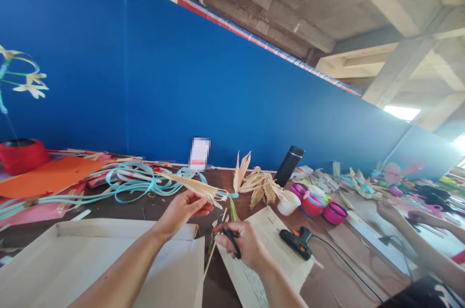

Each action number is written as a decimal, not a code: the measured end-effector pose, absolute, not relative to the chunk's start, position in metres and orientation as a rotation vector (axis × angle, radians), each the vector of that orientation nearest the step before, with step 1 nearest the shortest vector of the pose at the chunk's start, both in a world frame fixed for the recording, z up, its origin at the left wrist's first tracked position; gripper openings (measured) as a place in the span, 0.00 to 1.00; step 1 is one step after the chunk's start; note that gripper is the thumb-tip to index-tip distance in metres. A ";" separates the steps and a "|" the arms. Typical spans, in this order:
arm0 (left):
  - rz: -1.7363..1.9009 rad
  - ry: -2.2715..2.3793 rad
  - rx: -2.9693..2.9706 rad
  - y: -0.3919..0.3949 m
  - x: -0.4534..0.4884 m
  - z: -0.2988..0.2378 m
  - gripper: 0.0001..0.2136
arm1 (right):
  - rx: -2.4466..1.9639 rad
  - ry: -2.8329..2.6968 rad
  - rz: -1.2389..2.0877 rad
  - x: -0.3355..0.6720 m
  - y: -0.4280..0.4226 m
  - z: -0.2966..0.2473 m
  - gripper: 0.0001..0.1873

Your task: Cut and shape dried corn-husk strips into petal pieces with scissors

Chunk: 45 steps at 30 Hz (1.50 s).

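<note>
My left hand [183,211] pinches a long dried husk leaf [194,186] that points up and to the left, its frayed end near the scissors. In my right hand [242,244] is a pair of black-handled scissors [225,228], with the blades raised toward the husk's frayed tip. Both hands hover over a brown table [329,269], above a printed sheet of paper [271,250]. Thin husk strips hang below the hands.
A flat cardboard box [72,259] lies at the front left. A black glue gun [298,241] with its cord rests right of the paper. A husk pile [259,184], white cup [288,202], black bottle [288,165], pink tape rolls [334,212] and teal ribbons [134,179] sit behind. Another person's arms [417,242] reach in at right.
</note>
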<state>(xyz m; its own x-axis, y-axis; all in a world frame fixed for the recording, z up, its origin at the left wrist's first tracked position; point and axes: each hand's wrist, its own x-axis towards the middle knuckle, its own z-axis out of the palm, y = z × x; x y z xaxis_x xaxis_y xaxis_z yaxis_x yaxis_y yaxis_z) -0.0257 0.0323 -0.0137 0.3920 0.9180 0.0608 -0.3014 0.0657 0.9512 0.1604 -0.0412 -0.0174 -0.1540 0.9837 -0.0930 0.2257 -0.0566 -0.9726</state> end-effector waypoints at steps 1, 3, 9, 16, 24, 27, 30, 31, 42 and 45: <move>1.040 0.683 1.145 0.032 -0.026 -0.014 0.11 | -1.343 -1.474 1.268 0.161 -0.041 -0.019 0.21; 1.040 0.677 1.149 0.032 -0.026 -0.013 0.11 | -1.335 -1.495 1.252 0.163 -0.040 -0.022 0.21; 1.039 0.687 1.156 0.032 -0.026 -0.013 0.11 | -1.323 -1.525 1.219 0.165 -0.039 -0.028 0.20; 1.029 0.693 1.147 0.032 -0.025 -0.012 0.10 | -1.328 -1.513 1.241 0.164 -0.041 -0.024 0.21; 1.027 0.683 1.154 0.033 -0.025 -0.014 0.10 | -1.368 -1.468 1.279 0.158 -0.043 -0.012 0.22; 1.031 0.679 1.162 0.033 -0.025 -0.015 0.10 | -1.362 -1.484 1.265 0.158 -0.043 -0.013 0.21; 1.026 0.670 1.175 0.033 -0.024 -0.017 0.10 | -1.337 -1.499 1.260 0.160 -0.042 -0.017 0.21; 1.023 0.668 1.177 0.033 -0.024 -0.017 0.10 | -1.331 -1.503 1.259 0.161 -0.041 -0.019 0.21; 1.029 0.677 1.147 0.032 -0.023 -0.014 0.11 | -1.328 -1.529 1.212 0.162 -0.041 -0.022 0.21; 1.033 0.674 1.139 0.031 -0.023 -0.014 0.11 | -1.325 -1.532 1.211 0.162 -0.041 -0.022 0.21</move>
